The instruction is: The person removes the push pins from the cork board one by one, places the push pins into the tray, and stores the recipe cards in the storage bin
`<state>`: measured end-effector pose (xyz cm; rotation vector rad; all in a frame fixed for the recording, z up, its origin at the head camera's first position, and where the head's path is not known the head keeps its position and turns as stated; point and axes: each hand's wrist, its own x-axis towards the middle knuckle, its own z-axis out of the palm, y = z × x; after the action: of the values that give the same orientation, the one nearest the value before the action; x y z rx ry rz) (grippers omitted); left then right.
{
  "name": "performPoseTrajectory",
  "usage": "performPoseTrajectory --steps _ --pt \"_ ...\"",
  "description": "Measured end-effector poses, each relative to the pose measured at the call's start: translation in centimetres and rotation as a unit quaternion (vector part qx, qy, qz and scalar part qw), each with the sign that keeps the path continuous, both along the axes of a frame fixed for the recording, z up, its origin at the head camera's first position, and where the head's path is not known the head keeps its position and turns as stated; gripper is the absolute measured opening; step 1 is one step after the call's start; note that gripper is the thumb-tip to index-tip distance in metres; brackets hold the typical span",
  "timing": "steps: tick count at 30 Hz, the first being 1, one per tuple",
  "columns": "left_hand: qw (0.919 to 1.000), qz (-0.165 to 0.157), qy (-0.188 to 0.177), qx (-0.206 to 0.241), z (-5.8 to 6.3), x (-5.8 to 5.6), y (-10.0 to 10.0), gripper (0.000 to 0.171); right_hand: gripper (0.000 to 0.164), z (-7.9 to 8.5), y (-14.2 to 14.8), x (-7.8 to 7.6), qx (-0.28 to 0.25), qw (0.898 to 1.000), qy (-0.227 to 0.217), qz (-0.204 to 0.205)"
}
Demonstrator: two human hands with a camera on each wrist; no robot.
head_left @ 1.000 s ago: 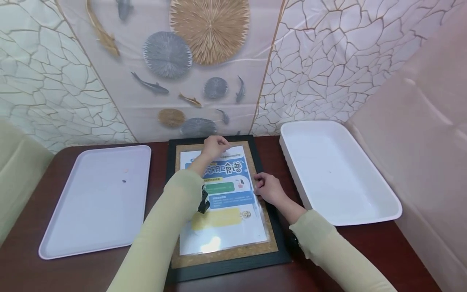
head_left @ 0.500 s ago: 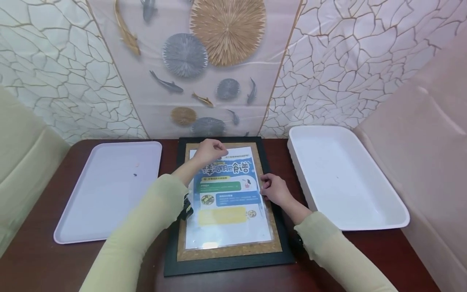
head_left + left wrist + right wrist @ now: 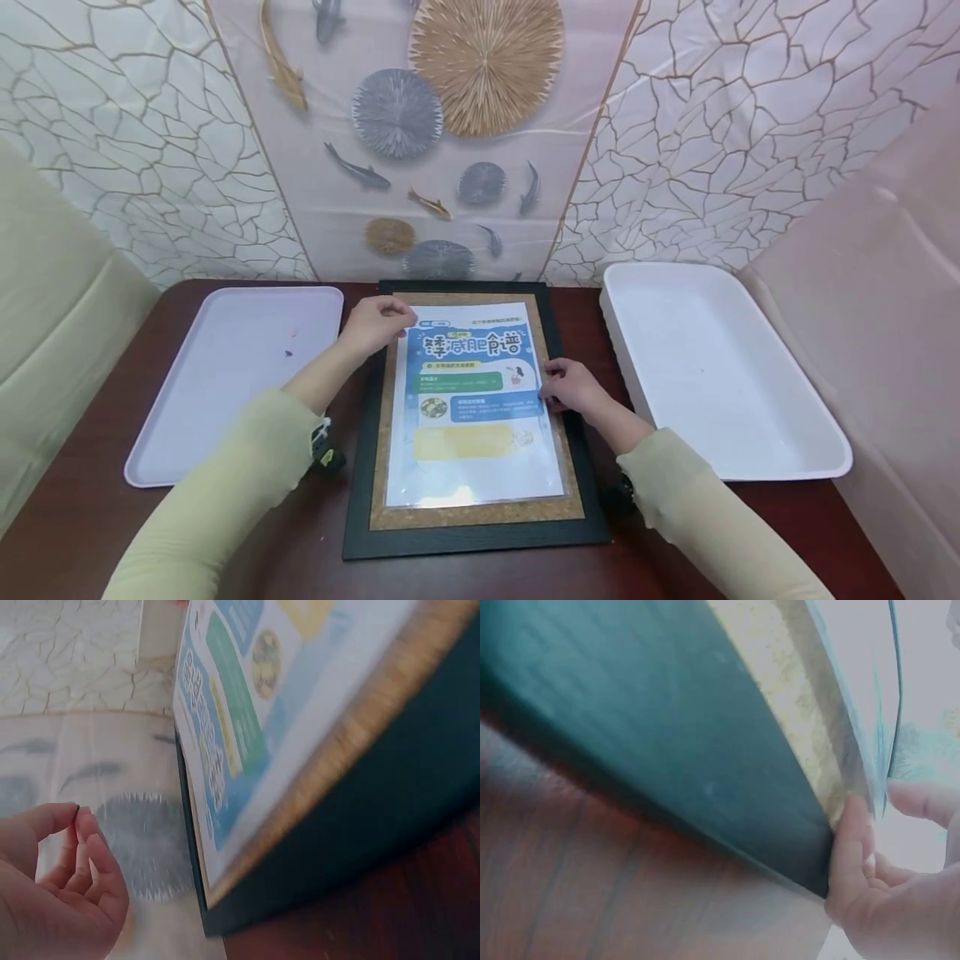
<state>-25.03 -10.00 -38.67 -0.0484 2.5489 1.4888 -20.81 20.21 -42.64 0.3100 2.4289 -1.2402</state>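
A laminated poster (image 3: 472,483) with blue, green and yellow panels lies on a cork board (image 3: 480,515) in a dark frame (image 3: 480,542). My left hand (image 3: 377,323) is over the poster's top left corner, thumb and forefinger tips together. In the left wrist view a tiny dark object (image 3: 76,807) shows between these fingertips, too small to name. My right hand (image 3: 573,387) holds the poster's right edge between thumb and fingers. In the right wrist view one finger (image 3: 851,832) is against the cork side of the sheet, the thumb (image 3: 919,799) on its other side.
On the left is a shallow white tray (image 3: 217,400) with a tiny dark piece (image 3: 288,353) and a pinkish one (image 3: 294,332) in it. A deeper white bin (image 3: 720,375) stands at the right. Behind the dark red table (image 3: 300,542) hangs a patterned cloth (image 3: 510,233).
My left hand has moved left along the poster's top, from its middle to the left corner, uncovering the title. The right hand stays at the right edge. The head view has shifted slightly.
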Motion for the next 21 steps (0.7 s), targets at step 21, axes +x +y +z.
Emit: performPoseTrajectory --steps 21 --pt "0.9995 0.021 -0.004 0.022 -1.2 4.2 -6.7 0.032 0.044 0.7 2.8 2.2 -0.149 0.986 0.046 -0.051"
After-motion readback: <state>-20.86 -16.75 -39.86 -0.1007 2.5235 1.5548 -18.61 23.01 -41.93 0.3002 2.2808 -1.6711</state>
